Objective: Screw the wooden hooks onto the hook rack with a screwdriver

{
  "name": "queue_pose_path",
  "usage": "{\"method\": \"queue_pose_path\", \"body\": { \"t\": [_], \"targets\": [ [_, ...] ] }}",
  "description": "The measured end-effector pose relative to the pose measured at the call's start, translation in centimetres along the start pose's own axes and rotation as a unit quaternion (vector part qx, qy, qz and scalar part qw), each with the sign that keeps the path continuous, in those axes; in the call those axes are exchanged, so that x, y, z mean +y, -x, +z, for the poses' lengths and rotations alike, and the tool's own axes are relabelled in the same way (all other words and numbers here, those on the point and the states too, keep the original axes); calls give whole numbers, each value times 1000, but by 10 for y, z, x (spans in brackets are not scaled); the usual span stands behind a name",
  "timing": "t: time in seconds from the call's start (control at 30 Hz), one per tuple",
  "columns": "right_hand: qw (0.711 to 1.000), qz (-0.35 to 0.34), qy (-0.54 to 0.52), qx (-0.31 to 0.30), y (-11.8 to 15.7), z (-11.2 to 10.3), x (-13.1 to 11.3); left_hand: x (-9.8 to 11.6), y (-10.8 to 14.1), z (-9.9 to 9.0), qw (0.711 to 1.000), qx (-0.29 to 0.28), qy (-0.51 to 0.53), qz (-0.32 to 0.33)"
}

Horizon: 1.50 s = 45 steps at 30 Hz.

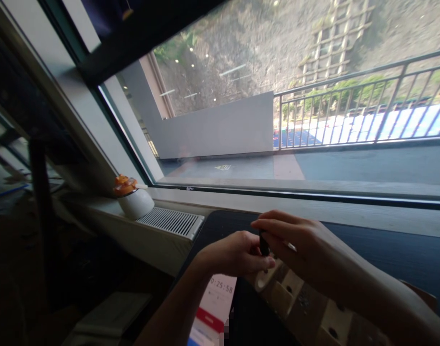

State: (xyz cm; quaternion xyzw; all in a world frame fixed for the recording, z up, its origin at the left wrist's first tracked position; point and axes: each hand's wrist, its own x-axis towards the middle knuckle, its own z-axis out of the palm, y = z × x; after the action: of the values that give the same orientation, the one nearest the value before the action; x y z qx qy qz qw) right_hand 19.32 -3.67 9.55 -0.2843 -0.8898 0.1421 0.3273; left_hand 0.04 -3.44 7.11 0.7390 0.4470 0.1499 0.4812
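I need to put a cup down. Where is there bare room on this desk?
The dark desk lies bare to the right of the right hand, along the sill. Another bare strip lies between the vent and the left hand. It is crowded below the hands, around the wooden block and timer.

I see a white round pot with an orange figure on top (131,198) on the sill, just beside a white slatted vent grille (170,222). Outside the window stands a grey metal railing (360,110).
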Motion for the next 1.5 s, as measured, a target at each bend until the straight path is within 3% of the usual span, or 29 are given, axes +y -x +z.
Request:
{"method": "queue_pose_path", "body": {
  "t": [0.2,0.4,0.6,0.73,0.9,1.1,1.2,1.5],
  "targets": [
    [999,16,-22,23,-3,1,-3,-1,0,2,1000,3,-13,10],
    [996,52,38,54,-4,8,3,7,4,-1,999,21,-18,17],
    [999,35,-16,26,-3,1,1,11,5,-1,998,21,51,6],
    [997,33,-62,28,-3,0,2,13,7,-1,999,8,49,1],
    [996,69,-43,36,-6,5,1,13,9,-2,1000,19,-1,-15],
    [998,-2,-69,-1,-6,1,-5,5,6,-2,999,5,20,31],
    [995,-19,-95,-14,-5,0,-3,3,5,-3,1000,14,-14,20],
    [995,48,-86,12,-4,6,3,14,8,-2,999,20,-27,-5]
  ]
}}
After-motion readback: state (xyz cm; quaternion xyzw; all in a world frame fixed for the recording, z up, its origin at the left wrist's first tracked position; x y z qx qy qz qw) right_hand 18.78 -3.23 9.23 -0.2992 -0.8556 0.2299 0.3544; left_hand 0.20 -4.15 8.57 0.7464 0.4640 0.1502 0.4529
